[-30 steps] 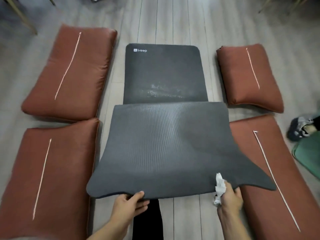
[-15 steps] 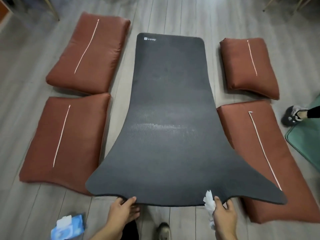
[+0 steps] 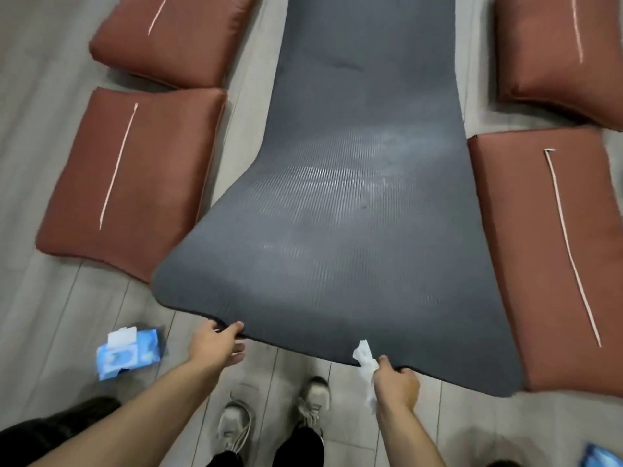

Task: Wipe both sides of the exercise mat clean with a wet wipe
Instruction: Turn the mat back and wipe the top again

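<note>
Both hands gripped the near edge of the exercise mat [image 3: 354,214]; the left hand [image 3: 215,345] pinched it toward seven o'clock, thumb over the top and the other fingers curled beneath, while the right hand [image 3: 396,382] held it toward five o'clock, its fingers clamped on the rim with the crumpled wet wipe [image 3: 365,362] trapped against the mat; keeping the wipe in that hand probably spared the person from setting it down on the floor [image 3: 50,298]. The mat ran from the hands away toward twelve o'clock, its near end lifted clear of the floor and bowed, its far part apparently lying flat; a two-handed hold at spaced points suited a wide, floppy sheet, since a single grip would likely have let it fold. A pale, damp-looking sheen lay across the ribbed middle of the mat, which suggested that this face had been wiped; that was a judgement, not a certainty. Four brown cushions flanked the mat; the near left cushion [image 3: 135,176] sat at nine o'clock and the near right cushion [image 3: 546,251] at three o'clock, the mat's corner overlapping it. A blue wipes packet [image 3: 129,353] lay on the floor at eight o'clock, just beside the left hand, presumably kept within reach; the person's shoes [image 3: 236,426] stood at six o'clock, behind the held edge.
</note>
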A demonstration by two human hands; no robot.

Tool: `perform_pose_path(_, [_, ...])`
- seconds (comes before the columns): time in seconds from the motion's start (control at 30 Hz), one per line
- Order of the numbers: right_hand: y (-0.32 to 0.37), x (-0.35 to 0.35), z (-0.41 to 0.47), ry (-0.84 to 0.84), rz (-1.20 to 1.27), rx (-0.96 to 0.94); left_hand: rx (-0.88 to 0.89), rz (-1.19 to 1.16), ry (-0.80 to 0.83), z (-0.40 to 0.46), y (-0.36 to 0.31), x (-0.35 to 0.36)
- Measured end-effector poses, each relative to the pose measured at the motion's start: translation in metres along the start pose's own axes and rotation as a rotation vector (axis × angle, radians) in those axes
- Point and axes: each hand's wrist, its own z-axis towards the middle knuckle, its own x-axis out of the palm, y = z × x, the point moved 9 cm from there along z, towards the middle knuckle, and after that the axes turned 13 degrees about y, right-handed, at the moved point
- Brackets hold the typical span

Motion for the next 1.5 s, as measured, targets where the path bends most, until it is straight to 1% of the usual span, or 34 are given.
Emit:
perform_pose_path(0.2, [-0.028, 0.003, 0.050, -0.028, -0.038, 0.008, -0.016, 0.057, 0.061, 0.050, 0.050, 0.017])
perform_pose_path(0.27, [-0.038, 0.006, 0.073, -0.005, -0.083, 0.039, -0.006, 0.064, 0.060, 0.065, 0.066, 0.029])
perform_pose_path(0.33, [-0.042, 0.006, 0.091, 0.020, -0.192, 0.056, -0.004, 0.059, 0.094, 0.077, 0.076, 0.045])
perform_pose_path(0.4, [-0.035, 0.004, 0.099, 0.053, -0.323, 0.023, -0.016, 0.079, 0.142, 0.083, 0.081, 0.058])
perform_pose_path(0.47, [-0.023, 0.001, 0.098, 0.063, -0.405, -0.045, -0.010, 0.195, 0.186, 0.082, 0.080, 0.066])
perform_pose_path(0.5, [-0.016, 0.001, 0.094, 0.061, -0.416, -0.087, 0.025, 0.306, 0.191, 0.078, 0.073, 0.066])
perform_pose_path(0.6, [0.014, 0.007, 0.071, 0.097, -0.450, -0.219, 0.214, 0.770, 0.187, 0.050, 0.032, 0.064])
perform_pose_path(0.63, [0.028, 0.010, 0.061, 0.109, -0.449, -0.260, 0.274, 0.866, 0.189, 0.038, 0.017, 0.064])
perform_pose_path(0.73, [0.077, 0.018, 0.025, 0.113, -0.417, -0.410, 0.421, 1.026, 0.182, 0.002, -0.021, 0.060])
perform_pose_path(0.8, [0.113, 0.028, -0.003, 0.103, -0.431, -0.536, 0.528, 1.124, 0.149, -0.021, -0.042, 0.054])
perform_pose_path(0.9, [0.160, 0.048, -0.046, 0.118, -0.471, -0.754, 0.648, 1.207, 0.074, -0.055, -0.062, 0.041])
perform_pose_path(0.97, [0.181, 0.063, -0.078, 0.155, -0.477, -0.858, 0.693, 1.230, -0.007, -0.074, -0.069, 0.024])
perform_pose_path(1.07, [0.204, 0.092, -0.125, 0.227, -0.524, -0.965, 0.724, 1.188, -0.129, -0.101, -0.067, -0.012])
perform_pose_path(1.2, [0.203, 0.143, -0.183, 0.374, -0.680, -1.065, 0.700, 1.098, -0.214, -0.130, -0.052, -0.067])
perform_pose_path(1.37, [0.161, 0.203, -0.263, 0.553, -0.788, -1.244, 0.679, 0.973, -0.363, -0.166, -0.023, -0.144])
perform_pose_path(1.5, [0.097, 0.253, -0.324, 0.659, -0.935, -1.327, 0.610, 0.878, -0.450, -0.191, 0.036, -0.208])
